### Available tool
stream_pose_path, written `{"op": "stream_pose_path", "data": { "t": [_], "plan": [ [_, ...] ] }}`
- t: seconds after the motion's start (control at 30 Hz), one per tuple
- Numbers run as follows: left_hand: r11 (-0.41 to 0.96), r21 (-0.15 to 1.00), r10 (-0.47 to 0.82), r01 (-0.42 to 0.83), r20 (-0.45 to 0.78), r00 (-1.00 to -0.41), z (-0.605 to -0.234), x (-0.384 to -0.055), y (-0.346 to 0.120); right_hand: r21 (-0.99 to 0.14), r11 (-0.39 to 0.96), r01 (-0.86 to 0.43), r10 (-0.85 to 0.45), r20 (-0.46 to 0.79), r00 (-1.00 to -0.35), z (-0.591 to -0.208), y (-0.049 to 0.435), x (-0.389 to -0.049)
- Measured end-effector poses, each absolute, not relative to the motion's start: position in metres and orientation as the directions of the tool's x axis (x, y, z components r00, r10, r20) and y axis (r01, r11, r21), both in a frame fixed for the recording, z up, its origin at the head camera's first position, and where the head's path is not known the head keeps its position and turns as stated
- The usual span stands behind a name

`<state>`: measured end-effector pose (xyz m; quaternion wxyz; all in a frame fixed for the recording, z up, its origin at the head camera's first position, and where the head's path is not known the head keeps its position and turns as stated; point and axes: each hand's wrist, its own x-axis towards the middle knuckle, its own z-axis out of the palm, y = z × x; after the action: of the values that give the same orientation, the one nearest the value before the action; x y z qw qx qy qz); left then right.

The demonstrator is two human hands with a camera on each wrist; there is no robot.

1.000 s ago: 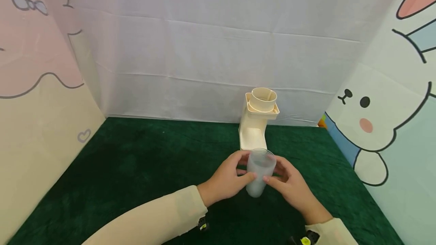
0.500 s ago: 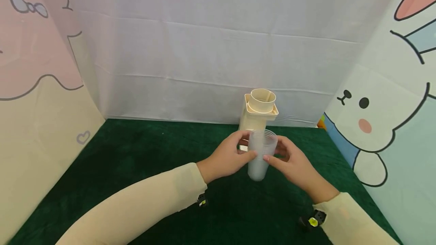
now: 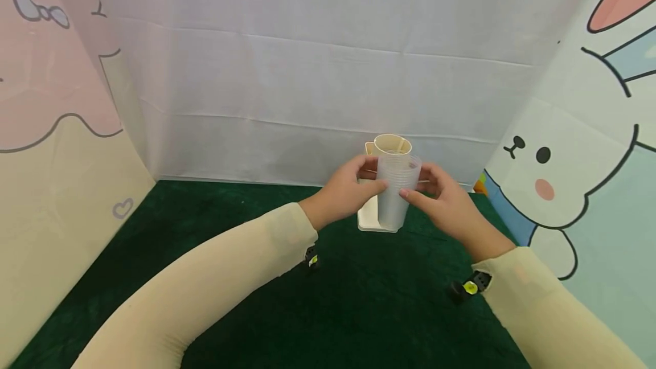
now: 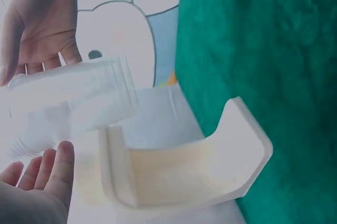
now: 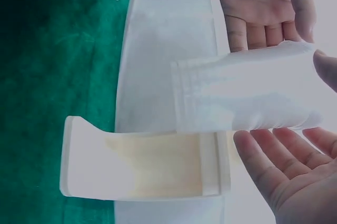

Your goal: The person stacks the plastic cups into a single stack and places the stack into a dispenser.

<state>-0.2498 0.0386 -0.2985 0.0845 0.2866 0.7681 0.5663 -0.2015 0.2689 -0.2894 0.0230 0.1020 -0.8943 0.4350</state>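
In the head view a stack of clear plastic cups is held upright in the air, rims at the top. My left hand grips it from the left, thumb on the near side, and my right hand grips it from the right in the same way. Just behind the stack stands a cream plastic holder with a round collar on top; the stack hides much of its middle. The left wrist view shows the cups beside the holder's C-shaped body, as does the right wrist view.
A dark green cloth covers the table. Behind the holder hangs a white curtain. Printed cartoon panels stand at both sides, one with a rabbit on the right.
Both hands have carried the cup stack up and away from me, from in front of the holder's base to just before its collar. The holder has stayed in place.
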Motion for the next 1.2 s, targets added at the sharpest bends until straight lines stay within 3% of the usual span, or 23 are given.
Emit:
{"op": "stream_pose_path", "data": {
  "t": [0.3,0.53,1.2],
  "plan": [
    [0.18,0.912,0.503,0.369,0.237,-0.831,-0.271,-0.271,0.044,-0.832,0.494,-0.251,-0.164,0.194,-0.967,-0.27,0.265,-0.224],
    [0.094,0.925,0.477,0.369,0.284,-0.832,-0.251,-0.284,0.045,-0.821,0.506,-0.266,-0.107,0.246,-0.963,-0.255,0.262,-0.235],
    [0.105,0.921,0.394,0.375,0.308,-0.866,-0.221,-0.307,0.061,-0.792,0.518,-0.322,-0.034,0.357,-0.934,-0.231,0.258,-0.266]
  ]
}}
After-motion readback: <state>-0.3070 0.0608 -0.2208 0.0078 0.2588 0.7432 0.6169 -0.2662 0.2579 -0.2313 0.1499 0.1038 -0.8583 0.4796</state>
